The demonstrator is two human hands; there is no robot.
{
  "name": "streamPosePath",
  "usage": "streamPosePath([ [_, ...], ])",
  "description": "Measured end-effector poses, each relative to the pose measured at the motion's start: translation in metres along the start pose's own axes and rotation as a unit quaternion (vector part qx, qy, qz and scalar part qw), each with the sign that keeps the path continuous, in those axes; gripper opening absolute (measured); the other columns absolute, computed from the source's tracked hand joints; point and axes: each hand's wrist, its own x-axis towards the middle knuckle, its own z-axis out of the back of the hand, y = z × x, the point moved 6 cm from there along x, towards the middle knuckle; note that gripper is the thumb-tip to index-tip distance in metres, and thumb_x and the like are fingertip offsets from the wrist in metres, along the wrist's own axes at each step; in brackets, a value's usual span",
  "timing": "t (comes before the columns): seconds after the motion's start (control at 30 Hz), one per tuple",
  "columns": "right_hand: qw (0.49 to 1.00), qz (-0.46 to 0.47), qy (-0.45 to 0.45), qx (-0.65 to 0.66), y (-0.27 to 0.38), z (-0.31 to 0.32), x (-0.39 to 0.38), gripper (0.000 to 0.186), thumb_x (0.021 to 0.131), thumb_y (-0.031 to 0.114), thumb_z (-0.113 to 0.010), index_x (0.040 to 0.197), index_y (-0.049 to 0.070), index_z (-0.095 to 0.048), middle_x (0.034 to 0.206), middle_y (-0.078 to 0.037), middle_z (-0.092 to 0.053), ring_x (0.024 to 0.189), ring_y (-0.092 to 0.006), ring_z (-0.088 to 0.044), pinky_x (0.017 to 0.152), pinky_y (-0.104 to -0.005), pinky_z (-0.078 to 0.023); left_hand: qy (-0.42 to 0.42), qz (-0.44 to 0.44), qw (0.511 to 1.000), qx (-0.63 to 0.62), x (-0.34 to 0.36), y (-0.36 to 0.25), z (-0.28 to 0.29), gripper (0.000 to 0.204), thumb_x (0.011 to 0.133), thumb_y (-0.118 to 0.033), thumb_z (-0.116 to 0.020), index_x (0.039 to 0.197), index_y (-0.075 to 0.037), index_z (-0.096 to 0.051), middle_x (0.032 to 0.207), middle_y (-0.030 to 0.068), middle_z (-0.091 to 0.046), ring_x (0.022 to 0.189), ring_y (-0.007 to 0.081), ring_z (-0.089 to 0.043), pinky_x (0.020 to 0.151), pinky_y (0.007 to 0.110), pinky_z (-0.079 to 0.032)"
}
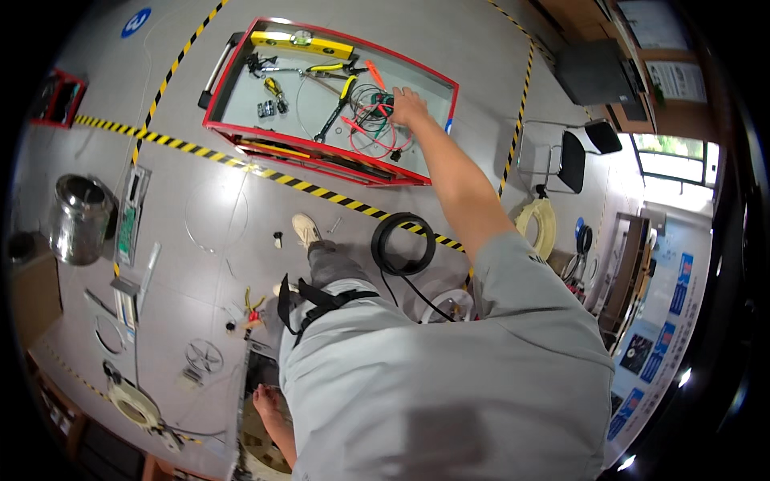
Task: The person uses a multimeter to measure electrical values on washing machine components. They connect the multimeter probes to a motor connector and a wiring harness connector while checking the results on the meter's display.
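Observation:
My right arm stretches forward over the red-rimmed tool cart (pixel 445 75). My right hand (pixel 409 106) is in its top tray, with curled fingers at a dark green device (pixel 382 102). Red and black test leads (pixel 373 128) lie in a tangle beside it. An orange-handled tool (pixel 374 74) and yellow-and-black pliers (pixel 346 90) lie left of that hand. My left hand (pixel 269 398) hangs low at my left side, fingers curled together, next to a pale round part (pixel 261 449). What it holds, if anything, is too small to make out.
A yellow spirit level (pixel 301 43) and a screwdriver (pixel 276 94) lie in the tray. On the floor are a black cable coil (pixel 403 244), pliers (pixel 254 303), a small spoked wheel (pixel 204 357) and a metal canister (pixel 82 219). Black chairs (pixel 571 163) stand to the right.

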Motion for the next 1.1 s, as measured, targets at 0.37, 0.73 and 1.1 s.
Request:
streamPosePath([
  [0.37, 0.991, 0.076, 0.023, -0.108, -0.013, -0.035, 0.046, 0.065, 0.073, 0.021, -0.072, 0.130, 0.011, -0.042, 0.124, -0.013, -0.052, 0.119, -0.0309, -0.049, 0.101, -0.0489, -0.036, -0.016, 0.047, 0.996, 0.069, -0.074, 0.020, -0.026, 0.019, 0.093, -0.031, -0.055, 0.090, -0.013, -0.051, 0.084, -0.0021, -0.060, 0.074, 0.0124, -0.058, 0.058, 0.028, -0.044],
  [0.73, 0.988, 0.145, -0.042, -0.017, -0.014, 0.083, -0.027, 0.074, 0.067, 0.025, -0.079, 0.130, 0.008, -0.043, 0.117, -0.015, -0.054, 0.112, -0.0336, -0.052, 0.091, -0.0428, -0.045, 0.010, 0.009, 1.000, 0.008, -0.014, 0.009, -0.019, 0.014, 0.095, -0.026, -0.053, 0.087, -0.014, -0.052, 0.071, -0.0040, -0.053, 0.058, 0.0069, -0.048, 0.049, 0.021, -0.038],
  [1.1, 0.948, 0.175, -0.220, 0.146, 0.027, 0.280, -0.168, 0.075, 0.063, 0.025, -0.082, 0.127, 0.000, -0.051, 0.111, -0.016, -0.061, 0.096, -0.0225, -0.060, 0.084, -0.0316, -0.047, 0.061, -0.022, 0.997, -0.032, 0.048, 0.006, -0.004, 0.016, 0.095, -0.025, -0.055, 0.086, -0.012, -0.051, 0.069, -0.0034, -0.052, 0.057, 0.0063, -0.046, 0.048, 0.022, -0.035],
])
